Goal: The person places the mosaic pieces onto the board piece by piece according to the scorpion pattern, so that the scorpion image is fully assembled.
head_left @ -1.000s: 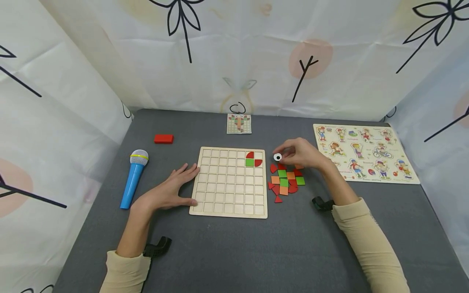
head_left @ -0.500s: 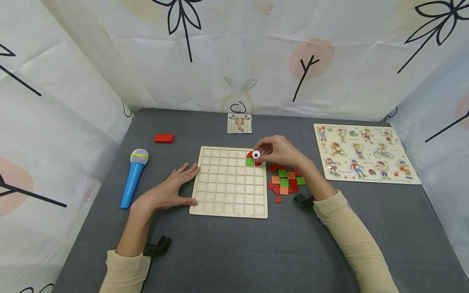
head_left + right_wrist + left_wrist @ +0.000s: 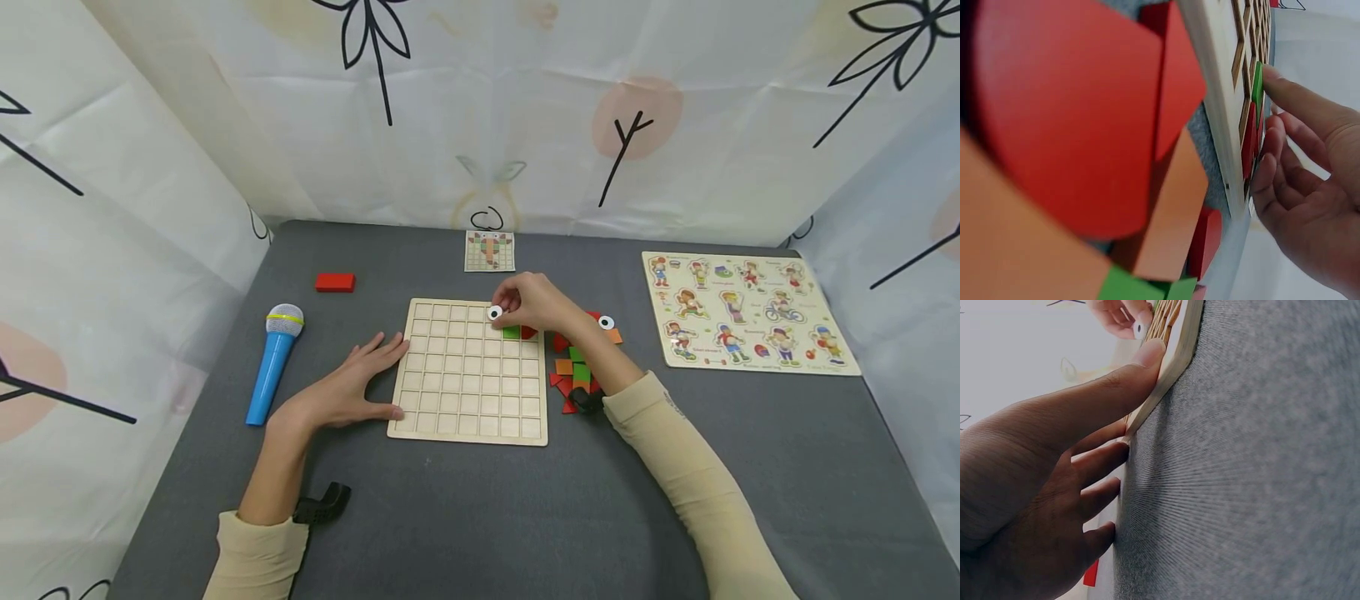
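One eye disc [image 3: 495, 313] is being pinched in the right grip [image 3: 531, 302], at the far row of the board [image 3: 468, 387]. The left grip [image 3: 347, 389] is spreading wide, touching the board's left edge. The head and left wrist views are showing the eye disc; the right wrist view is hiding it, showing loose pieces [image 3: 1072, 119] up close.

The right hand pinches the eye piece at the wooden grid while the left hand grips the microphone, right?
One slip: the head view shows the left hand touching the left edge of the wooden grid; the microphone lies apart. The right hand does pinch the eye piece at the wooden grid.
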{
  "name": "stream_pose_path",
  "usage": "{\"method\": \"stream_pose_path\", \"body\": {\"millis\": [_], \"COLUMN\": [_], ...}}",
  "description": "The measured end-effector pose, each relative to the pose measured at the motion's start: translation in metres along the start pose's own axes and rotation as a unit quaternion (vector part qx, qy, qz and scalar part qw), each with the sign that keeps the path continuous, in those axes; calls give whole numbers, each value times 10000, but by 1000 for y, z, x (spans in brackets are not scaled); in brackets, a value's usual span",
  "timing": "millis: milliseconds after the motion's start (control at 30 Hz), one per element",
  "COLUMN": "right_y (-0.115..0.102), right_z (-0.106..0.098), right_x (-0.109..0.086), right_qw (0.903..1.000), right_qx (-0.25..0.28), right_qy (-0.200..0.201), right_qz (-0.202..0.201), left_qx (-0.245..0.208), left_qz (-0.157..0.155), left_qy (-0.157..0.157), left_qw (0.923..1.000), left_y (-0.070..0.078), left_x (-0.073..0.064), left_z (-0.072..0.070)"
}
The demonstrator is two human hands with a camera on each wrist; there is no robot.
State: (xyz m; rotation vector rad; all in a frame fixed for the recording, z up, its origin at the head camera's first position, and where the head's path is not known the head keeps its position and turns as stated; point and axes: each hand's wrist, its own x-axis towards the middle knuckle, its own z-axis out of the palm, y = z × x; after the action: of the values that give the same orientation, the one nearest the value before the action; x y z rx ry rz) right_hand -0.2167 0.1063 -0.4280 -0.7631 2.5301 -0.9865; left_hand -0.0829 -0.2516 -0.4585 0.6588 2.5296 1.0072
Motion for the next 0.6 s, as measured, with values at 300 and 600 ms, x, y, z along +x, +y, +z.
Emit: {"method": "stream_pose_path", "body": {"millis": [300, 600], "right_y": [-4, -5], "right_z": [2, -1], "right_x": [3, 3], "right_qw": [9997, 9998], "right_qx": [-63, -48], "right_qy": [-167, -155], "right_qz": [189, 127], "left_qx": [27, 49], "left_qz": [-287, -429], "left_qy": [-165, -237], "left_qw": [9994, 9988], "left_y": [11, 18], "left_x": [0, 1], "left_z": [-4, -5]}}
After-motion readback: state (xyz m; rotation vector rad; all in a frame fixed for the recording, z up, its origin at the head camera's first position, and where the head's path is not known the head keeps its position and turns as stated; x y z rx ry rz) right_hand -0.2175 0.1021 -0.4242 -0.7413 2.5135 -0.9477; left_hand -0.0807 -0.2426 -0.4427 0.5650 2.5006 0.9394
